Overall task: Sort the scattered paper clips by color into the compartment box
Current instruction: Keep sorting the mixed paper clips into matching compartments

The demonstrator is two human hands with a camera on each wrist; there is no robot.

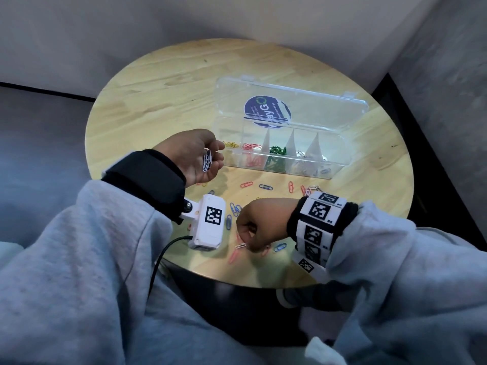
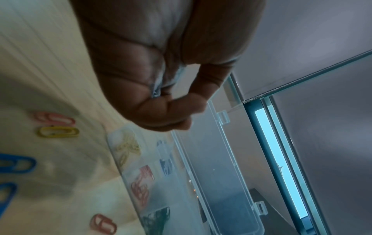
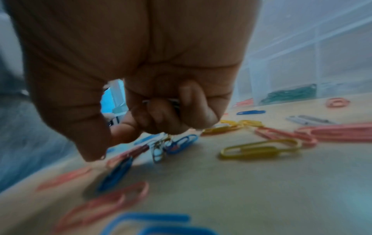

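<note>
The clear compartment box point(image 1: 334, 164) stands open on the round wooden table point(image 1: 158, 101), with yellow point(image 1: 231, 144), red point(image 1: 251, 146) and green clips point(image 1: 277, 150) in separate compartments. My left hand point(image 1: 213, 160) hovers palm up at the box's left end, fingers curled around several white clips point(image 1: 207, 160); one clip point(image 2: 156, 93) shows between the fingers in the left wrist view. My right hand point(image 1: 249, 239) is low over the scattered clips near the table's front, fingers curled. It pinches a pale clip point(image 1: 240, 245) that hangs below the fist point(image 3: 158, 152).
Loose red point(image 1: 246, 184), blue point(image 1: 265, 187) and pink clips point(image 1: 233, 256) lie between the box and the front edge. A yellow clip point(image 3: 259, 150) lies right of my right hand. The box lid point(image 1: 290, 101) lies flat behind. Grey walls close in behind and right.
</note>
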